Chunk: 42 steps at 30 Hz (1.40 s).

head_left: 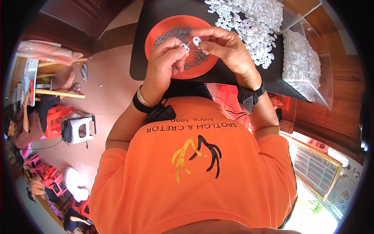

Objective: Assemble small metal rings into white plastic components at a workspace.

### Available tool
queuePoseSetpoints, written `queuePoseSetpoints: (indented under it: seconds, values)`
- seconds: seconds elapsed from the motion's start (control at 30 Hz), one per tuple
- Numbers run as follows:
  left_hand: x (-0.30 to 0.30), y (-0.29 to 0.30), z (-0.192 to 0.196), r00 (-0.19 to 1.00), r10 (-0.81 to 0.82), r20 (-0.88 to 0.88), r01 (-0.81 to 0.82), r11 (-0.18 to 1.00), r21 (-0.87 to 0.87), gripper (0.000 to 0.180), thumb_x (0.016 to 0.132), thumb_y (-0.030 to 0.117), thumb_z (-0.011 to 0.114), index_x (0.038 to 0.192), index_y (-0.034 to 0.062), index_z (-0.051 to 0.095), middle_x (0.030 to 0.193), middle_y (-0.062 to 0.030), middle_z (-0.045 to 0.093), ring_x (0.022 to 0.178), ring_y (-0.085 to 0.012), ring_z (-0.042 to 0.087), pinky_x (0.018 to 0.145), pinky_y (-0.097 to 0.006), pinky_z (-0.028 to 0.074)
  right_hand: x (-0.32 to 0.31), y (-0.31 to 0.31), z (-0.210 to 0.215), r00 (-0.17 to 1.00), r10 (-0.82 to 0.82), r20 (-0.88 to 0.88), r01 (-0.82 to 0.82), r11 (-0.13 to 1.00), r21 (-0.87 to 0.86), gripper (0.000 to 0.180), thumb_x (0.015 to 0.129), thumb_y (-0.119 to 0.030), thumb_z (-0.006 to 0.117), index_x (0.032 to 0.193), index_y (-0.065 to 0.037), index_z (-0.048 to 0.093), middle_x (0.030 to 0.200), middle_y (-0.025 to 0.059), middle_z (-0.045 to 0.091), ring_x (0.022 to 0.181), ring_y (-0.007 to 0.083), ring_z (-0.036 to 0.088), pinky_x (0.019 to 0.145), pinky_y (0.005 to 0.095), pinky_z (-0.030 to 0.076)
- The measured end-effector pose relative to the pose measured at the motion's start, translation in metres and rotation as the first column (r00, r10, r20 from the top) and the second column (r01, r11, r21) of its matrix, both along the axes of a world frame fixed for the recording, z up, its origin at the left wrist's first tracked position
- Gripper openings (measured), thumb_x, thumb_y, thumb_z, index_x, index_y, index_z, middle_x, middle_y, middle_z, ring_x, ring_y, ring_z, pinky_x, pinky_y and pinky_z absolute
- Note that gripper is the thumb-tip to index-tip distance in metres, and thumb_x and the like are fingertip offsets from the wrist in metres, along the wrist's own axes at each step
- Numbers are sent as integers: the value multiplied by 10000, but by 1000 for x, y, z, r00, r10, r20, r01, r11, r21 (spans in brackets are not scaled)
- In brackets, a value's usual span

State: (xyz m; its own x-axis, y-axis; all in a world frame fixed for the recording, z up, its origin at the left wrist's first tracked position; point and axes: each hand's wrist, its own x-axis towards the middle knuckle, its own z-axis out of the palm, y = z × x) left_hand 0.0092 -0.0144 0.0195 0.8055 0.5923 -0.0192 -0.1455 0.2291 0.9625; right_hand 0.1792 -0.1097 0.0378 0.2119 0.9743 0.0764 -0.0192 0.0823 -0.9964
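Note:
Over a round red tray [154, 31] of small grey metal pins [175, 33], both of my hands work close together. My left hand [165, 58] pinches a small white plastic piece [185, 48] with an opening in it. A thin bit of metal seems to stick up beside that piece, too small to make out. Between thumb and forefinger, my right hand [226, 46] grips a white oval plastic piece [197, 40] with a hole. The two white pieces are a small gap apart.
Many loose white plastic pieces [253, 27] cover the right of the black table [138, 58]. Beside them, a clear bin [306, 58] holds more. On the left are a white stool [82, 128], a red stool [54, 121] and a seated person [33, 124]. More people sit at the lower left.

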Motion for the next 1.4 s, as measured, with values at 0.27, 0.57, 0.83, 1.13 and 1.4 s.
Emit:
queuePoseSetpoints:
  seconds: [0.27, 0.57, 0.83, 1.13, 1.4]
  values:
    - [1, -1, -6, 991, -11, 130, 11, 1000, 5, 178, 888, 180, 506, 800, 33, 555, 672, -44, 575, 582, -115, 551, 491, -212, 390, -12, 7, -13, 997, 8, -73, -4, 998, 59, 148, 860, -43, 644, 995, 2, 606, 818, 50, 656, 750, 99, 625, 658, 231, 519]
    - [-2, 3, -13, 978, -34, 204, 50, 996, -73, 189, 898, 171, 439, 809, 19, 507, 698, -88, 554, 622, -183, 556, 545, -258, 401, -25, 7, -12, 996, 74, 46, -83, 970, 230, 102, 916, -59, 565, 916, 27, 621, 777, 78, 650, 688, 128, 631, 633, 250, 535]
    - [1, -1, -15, 984, -3, 181, 16, 998, -69, 178, 907, 175, 445, 831, 30, 516, 710, -74, 550, 633, -163, 550, 549, -246, 399, -19, 6, -17, 976, -169, 135, 166, 986, 31, 126, 898, -40, 580, 1007, -4, 634, 821, 24, 656, 707, 82, 619, 654, 225, 528]
    - [7, -4, -14, 982, 58, 177, -39, 994, -106, 186, 898, 188, 506, 831, 29, 574, 699, -49, 592, 594, -113, 557, 530, -208, 412, -22, 6, -28, 979, -202, 7, 201, 978, 61, 76, 832, -49, 666, 899, -16, 649, 740, -3, 639, 673, 45, 576, 584, 196, 461]
    - [5, -5, -7, 999, 54, -6, -54, 998, 20, 175, 903, 172, 480, 808, 36, 536, 657, -20, 532, 562, -88, 496, 504, -206, 349, -3, 5, -14, 972, -156, -177, 170, 983, 68, 114, 841, -28, 640, 951, 0, 654, 833, 43, 665, 703, 82, 605, 653, 211, 490]
